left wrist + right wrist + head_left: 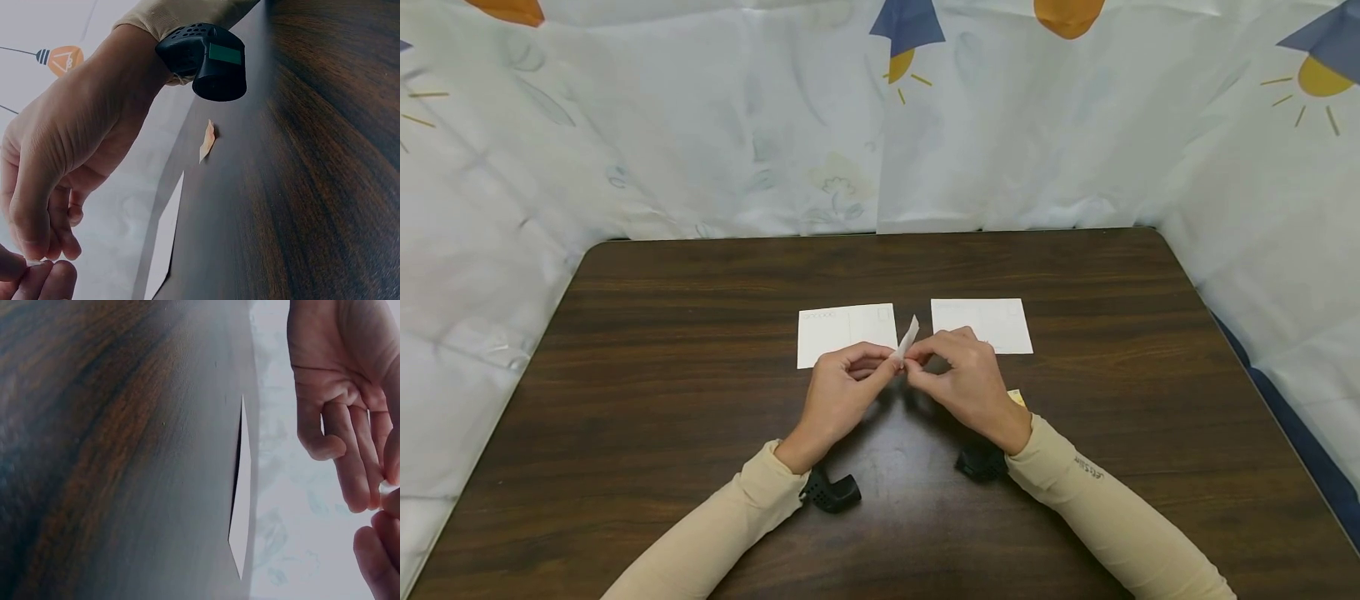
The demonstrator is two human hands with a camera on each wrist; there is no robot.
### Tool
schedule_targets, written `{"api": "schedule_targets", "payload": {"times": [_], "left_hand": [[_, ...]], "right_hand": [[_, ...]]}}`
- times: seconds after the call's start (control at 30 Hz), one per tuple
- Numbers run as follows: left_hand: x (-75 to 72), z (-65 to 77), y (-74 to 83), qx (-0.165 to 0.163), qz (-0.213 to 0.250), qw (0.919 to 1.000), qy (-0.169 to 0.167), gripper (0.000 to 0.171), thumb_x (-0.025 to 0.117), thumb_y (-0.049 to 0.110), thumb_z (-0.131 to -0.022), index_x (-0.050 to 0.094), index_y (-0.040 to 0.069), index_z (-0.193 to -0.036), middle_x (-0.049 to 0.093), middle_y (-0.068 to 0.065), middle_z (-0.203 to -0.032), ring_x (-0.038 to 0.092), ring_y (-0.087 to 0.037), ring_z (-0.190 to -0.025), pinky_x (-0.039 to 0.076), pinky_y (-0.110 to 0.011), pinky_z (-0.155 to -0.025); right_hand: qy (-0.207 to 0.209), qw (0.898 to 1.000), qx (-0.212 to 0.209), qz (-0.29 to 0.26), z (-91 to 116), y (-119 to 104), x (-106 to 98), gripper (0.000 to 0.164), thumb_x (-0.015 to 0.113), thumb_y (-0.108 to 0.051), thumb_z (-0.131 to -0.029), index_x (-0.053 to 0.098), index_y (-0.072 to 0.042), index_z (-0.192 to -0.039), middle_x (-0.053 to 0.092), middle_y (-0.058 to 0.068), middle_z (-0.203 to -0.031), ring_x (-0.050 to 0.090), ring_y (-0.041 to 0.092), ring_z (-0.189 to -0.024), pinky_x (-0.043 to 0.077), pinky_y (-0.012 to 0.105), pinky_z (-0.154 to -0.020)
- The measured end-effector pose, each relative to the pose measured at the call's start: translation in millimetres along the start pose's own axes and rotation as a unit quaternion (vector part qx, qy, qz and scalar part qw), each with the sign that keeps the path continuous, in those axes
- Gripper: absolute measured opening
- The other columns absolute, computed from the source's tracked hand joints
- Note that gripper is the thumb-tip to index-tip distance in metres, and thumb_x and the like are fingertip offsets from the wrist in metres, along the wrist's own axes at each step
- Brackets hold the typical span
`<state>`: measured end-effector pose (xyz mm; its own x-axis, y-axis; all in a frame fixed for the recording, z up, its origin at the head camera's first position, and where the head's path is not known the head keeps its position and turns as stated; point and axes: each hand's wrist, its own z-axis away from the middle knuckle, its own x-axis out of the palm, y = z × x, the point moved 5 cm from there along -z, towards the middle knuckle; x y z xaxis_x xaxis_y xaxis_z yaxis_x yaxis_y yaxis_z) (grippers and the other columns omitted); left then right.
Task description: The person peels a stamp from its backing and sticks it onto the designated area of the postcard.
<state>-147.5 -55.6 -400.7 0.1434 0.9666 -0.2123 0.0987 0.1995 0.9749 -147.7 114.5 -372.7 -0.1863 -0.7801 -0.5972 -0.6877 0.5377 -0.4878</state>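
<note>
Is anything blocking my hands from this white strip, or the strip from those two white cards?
Nothing visible: your left hand and right hand meet at the white strip, and no object shows between it and the left card or right card. In head view, your hands overlap both cards.
</note>
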Motion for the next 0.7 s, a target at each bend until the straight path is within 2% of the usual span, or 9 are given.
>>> {"api": "schedule_targets", "payload": {"times": [0.2,0.43,0.7], "left_hand": [[0.3,-0.1,-0.1,-0.008,0.011,0.9999,-0.006,0.016,0.074,0.02,-0.097,0.079,0.007,-0.106,0.082,-0.013,-0.099,0.08,-0.024,-0.094,0.063,-0.024,-0.084],[0.2,0.1,0.6,-0.007,0.0,0.9999,-0.01,0.015,0.074,0.02,-0.097,0.079,0.008,-0.105,0.082,-0.012,-0.098,0.08,-0.02,-0.092,0.063,-0.023,-0.084],[-0.7,-0.5,-1.5,-0.002,-0.02,0.9998,-0.007,0.013,0.073,0.021,-0.098,0.079,0.01,-0.103,0.082,-0.008,-0.096,0.08,-0.016,-0.09,0.063,-0.022,-0.084]], "right_hand": [[-0.004,1.0,0.008,0.007,0.1,0.5,0.1,0.011,0.085,-0.003,-0.079,0.081,-0.012,-0.086,0.078,-0.002,-0.076,0.068,0.018,-0.071,0.052,0.034,-0.07],[-0.017,1.0,0.022,0.007,0.9,1.8,1.1,0.01,0.086,-0.005,-0.081,0.082,-0.013,-0.086,0.079,-0.002,-0.077,0.067,0.02,-0.071,0.052,0.035,-0.069],[-0.058,0.997,0.039,0.016,0.2,2.3,3.4,0.007,0.085,-0.011,-0.085,0.083,-0.012,-0.092,0.08,-0.001,-0.081,0.068,0.021,-0.071,0.051,0.036,-0.071]]}}
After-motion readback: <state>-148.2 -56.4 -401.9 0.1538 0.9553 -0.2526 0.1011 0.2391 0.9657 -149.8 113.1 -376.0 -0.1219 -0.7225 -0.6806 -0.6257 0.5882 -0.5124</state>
